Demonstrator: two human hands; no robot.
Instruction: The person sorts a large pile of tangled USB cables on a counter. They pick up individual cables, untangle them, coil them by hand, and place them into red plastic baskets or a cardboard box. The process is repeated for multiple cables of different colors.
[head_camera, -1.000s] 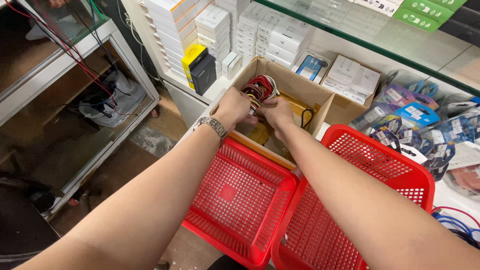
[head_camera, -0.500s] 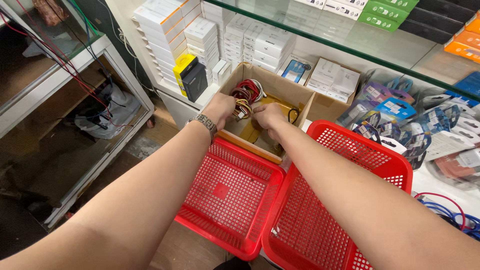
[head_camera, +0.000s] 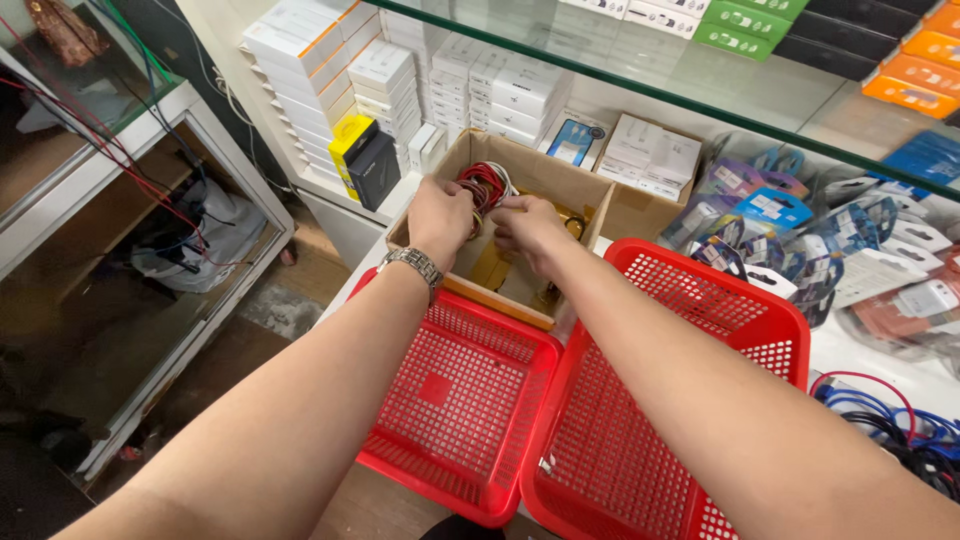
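Both my hands reach into an open brown cardboard box (head_camera: 598, 205) on the counter. My left hand (head_camera: 438, 216), with a metal watch on its wrist, is curled against a bundle of red and white cables (head_camera: 487, 178) at the box's far side. From the right, my right hand (head_camera: 527, 230) pinches the same bundle with its fingers. Yellow items lie on the box floor, partly hidden under my hands.
Two red plastic mesh baskets (head_camera: 455, 405) (head_camera: 640, 430) sit side by side in front of the box. White boxes (head_camera: 500, 80) are stacked behind, with packaged accessories (head_camera: 800, 240) on the right. A glass shelf (head_camera: 640, 90) runs overhead. Blue and red cables (head_camera: 885, 415) lie at far right. A glass cabinet (head_camera: 120, 200) stands left.
My hands stay in the box and have drawn closer together on the cable bundle. The view has tilted down slightly.
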